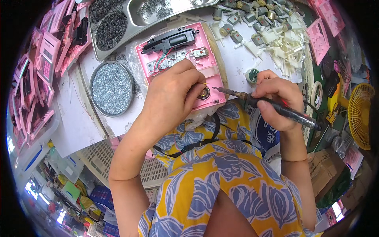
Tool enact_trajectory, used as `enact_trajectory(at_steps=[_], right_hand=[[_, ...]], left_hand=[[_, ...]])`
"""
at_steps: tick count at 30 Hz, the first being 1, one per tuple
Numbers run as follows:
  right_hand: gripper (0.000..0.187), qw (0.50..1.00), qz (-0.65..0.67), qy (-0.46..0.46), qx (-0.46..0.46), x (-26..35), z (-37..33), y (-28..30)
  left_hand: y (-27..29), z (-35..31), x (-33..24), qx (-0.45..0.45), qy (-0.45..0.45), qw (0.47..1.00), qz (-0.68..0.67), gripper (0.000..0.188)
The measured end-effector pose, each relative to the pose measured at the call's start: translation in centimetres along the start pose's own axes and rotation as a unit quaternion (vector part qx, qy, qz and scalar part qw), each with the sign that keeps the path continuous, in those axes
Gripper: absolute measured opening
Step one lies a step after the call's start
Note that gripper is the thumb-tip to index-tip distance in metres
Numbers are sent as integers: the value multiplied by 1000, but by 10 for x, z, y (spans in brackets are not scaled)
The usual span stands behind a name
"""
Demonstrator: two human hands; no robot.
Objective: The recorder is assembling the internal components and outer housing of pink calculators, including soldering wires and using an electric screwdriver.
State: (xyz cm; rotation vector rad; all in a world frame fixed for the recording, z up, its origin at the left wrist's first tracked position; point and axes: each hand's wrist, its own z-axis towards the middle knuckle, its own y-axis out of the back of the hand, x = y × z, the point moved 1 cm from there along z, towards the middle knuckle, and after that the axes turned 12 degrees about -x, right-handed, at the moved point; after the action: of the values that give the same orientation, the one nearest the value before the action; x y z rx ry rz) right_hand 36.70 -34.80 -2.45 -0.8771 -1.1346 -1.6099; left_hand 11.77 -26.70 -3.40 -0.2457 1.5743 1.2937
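Note:
An open pink plastic housing (213,65) lies in front of me. It holds a long black plastic part (177,40), a small metal motor (200,53), red and green wires, and a round speaker (204,93) at its near right. Over the housing, my left hand (173,89) pinches a thin yellow wire (203,83) beside the speaker; its other fingers are curled. My right hand (278,96) grips a soldering iron (292,112) by its dark handle. The iron's tip points left, close to the speaker; whether it touches anything I cannot tell.
Left of the housing stands a round bowl (131,94) of small silvery pieces. Behind is a metal tray (130,24) with springs. Motors (237,36) and white plastic parts (286,51) are heaped far right, near a small spool (252,75). Pink housings (46,55) stack at left; a yellow fan (360,114) is right.

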Motion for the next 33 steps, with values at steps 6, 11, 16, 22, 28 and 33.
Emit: enact_trajectory(at_steps=[6,11,16,22,28,33], right_hand=[[18,1000,3,9,17,-5,3,-7],[18,1000,-12,10,22,-7,3,-11],[18,999,-18,18,39,-3,7,-7],[17,999,13,30,-9,-4,2,3],[18,998,30,26,-42,-5,3,10],[20,997,41,27,-53,-3,4,13]], left_hand=[[-1,0,-1,-8,-15,1000,27,7],[-2,0,-1,-12,-17,999,36,7],[-1,0,-1,-17,-22,999,40,8],[0,-4,0,-30,-28,998,38,12],[-3,-10,3,-59,-48,997,20,17],[-2,-9,4,-48,-73,996,29,17]])
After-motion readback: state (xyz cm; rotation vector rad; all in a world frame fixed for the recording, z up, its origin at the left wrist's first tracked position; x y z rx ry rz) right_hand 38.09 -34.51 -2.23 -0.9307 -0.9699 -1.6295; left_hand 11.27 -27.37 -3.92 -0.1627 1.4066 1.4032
